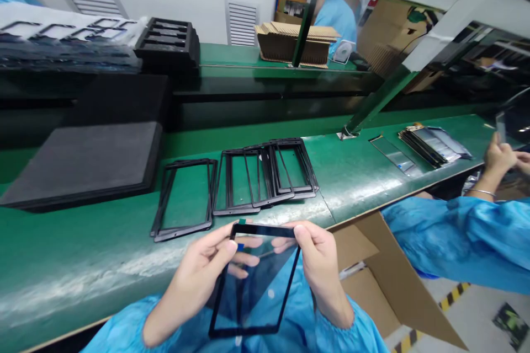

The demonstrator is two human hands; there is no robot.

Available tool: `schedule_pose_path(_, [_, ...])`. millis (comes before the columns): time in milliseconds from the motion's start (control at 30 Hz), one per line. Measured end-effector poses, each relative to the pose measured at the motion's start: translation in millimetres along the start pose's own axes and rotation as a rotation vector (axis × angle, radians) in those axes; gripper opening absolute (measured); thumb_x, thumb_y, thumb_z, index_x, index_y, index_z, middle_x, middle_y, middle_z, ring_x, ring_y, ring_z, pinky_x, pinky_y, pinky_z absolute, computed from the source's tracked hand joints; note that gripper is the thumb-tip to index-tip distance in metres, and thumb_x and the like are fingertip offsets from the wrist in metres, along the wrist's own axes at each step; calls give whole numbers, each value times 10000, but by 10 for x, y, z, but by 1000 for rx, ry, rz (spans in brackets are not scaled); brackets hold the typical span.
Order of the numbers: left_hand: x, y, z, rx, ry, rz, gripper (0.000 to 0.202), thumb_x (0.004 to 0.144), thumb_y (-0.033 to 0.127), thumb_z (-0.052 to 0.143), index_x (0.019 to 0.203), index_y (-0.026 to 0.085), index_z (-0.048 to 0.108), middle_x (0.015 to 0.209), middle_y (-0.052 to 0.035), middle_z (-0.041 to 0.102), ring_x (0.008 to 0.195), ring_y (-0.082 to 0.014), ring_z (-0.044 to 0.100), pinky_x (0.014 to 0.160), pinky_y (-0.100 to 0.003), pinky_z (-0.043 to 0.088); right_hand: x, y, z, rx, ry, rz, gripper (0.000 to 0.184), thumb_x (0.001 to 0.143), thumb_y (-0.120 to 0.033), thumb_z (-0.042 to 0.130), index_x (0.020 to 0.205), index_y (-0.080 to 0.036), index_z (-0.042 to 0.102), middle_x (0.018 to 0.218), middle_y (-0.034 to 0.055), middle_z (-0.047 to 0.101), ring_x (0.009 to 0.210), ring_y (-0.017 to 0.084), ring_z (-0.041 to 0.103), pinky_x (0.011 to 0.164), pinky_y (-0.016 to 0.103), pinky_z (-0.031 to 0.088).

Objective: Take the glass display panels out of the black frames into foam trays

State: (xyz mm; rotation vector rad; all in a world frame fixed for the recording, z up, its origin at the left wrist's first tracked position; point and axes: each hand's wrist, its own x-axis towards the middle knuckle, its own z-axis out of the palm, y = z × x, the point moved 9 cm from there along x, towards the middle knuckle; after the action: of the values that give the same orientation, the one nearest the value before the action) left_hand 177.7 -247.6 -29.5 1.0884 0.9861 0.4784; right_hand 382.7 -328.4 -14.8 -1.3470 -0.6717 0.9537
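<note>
My left hand (199, 270) and my right hand (314, 259) hold a black-framed glass panel (256, 281) upright by its top corners, just above the front edge of the green workbench (83, 265). Its clear pane shows my blue sleeve through it, and a small blue tab sits on its upper left edge. Beyond my hands lies an overlapping row of similar black frames (265, 176). A single black frame (184, 198) lies to their left, closest to my left hand.
A dark foam pad stack (83, 165) lies at the left of the bench. Farther right are a clear sheet (393, 154) and a bundle of packaged panels (430, 146). A co-worker's blue-sleeved arm and hands (501, 157) hold a panel at right. An open cardboard box (372, 270) stands below the bench edge.
</note>
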Motion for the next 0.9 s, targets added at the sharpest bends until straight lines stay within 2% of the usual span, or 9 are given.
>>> schedule_pose_path(133, [-7, 333, 24, 444, -51, 267, 588, 944, 433, 743, 1510, 323, 632, 1421, -86, 743, 1176, -306, 765, 989, -369, 624, 12, -116, 271, -167, -156, -61, 297, 1017, -434, 652, 963, -240, 870, 794, 48, 857, 696, 244, 834, 711, 335, 680])
schedule_pose_path(233, [-17, 391, 178, 693, -190, 315, 694, 891, 346, 782, 1549, 419, 574, 1299, -22, 805, 1038, -286, 797, 941, -348, 625, 14, -104, 465, -177, -285, -66, 136, 917, -337, 768, 970, -275, 877, 872, 21, 869, 780, 238, 841, 752, 316, 677])
schedule_pose_path(300, [-8, 362, 191, 628, -219, 240, 540, 948, 352, 712, 1481, 380, 631, 1155, -28, 844, 883, -253, 812, 818, -312, 639, 57, -112, 303, -98, -189, -77, 185, 912, -363, 777, 1053, -283, 866, 972, 30, 873, 885, 243, 839, 828, 336, 678])
schedule_pose_path(400, [7, 351, 10, 325, -61, 133, 325, 988, 388, 660, 1283, 250, 665, 1058, -89, 842, 732, -221, 796, 577, -255, 598, 104, -135, -254, -145, 105, -140, 311, 1026, -464, 640, 1167, -273, 841, 1236, 89, 824, 1183, 279, 766, 1045, 393, 605])
schedule_pose_path(467, [1, 357, -133, 149, 55, 130, 308, 960, 413, 706, 1181, 213, 630, 1006, -108, 834, 668, -212, 778, 496, -237, 558, 131, -1, -446, -99, 91, -57, 398, 1036, -546, 602, 1164, -256, 843, 1212, 130, 827, 1108, 318, 796, 963, 398, 638])
schedule_pose_path(600, [4, 329, -267, 36, 136, 153, 410, 918, 462, 778, 1173, 208, 582, 966, -95, 827, 616, -196, 756, 487, -243, 561, 69, 239, -458, 162, -2, 85, 536, 1004, -657, 560, 1255, -235, 777, 871, 129, 858, 662, 323, 815, 633, 424, 666])
schedule_pose_path(733, [14, 289, -298, 79, 158, 156, 394, 949, 464, 747, 1203, 225, 564, 1028, -98, 831, 632, -205, 760, 493, -262, 567, -35, 208, -338, 129, 3, 56, 500, 955, -584, 697, 1305, -226, 703, 863, 106, 859, 666, 299, 821, 677, 412, 676])
schedule_pose_path(800, [0, 381, -306, 193, 169, 237, 311, 988, 437, 694, 1197, 228, 597, 1221, -141, 799, 788, -233, 798, 615, -298, 624, -63, 180, -298, 41, 14, 55, 354, 933, -478, 780, 1181, -231, 728, 853, 93, 859, 662, 278, 825, 681, 376, 679])
schedule_pose_path(900, [-45, 653, -214, 577, 142, 470, 290, 1017, 379, 644, 1280, 262, 685, 1548, -128, 628, 1294, -313, 688, 1081, -444, 566, -90, 147, -255, -8, 17, 42, 271, 947, -461, 775, 1068, -221, 735, 849, 109, 859, 650, 270, 825, 612, 342, 676])
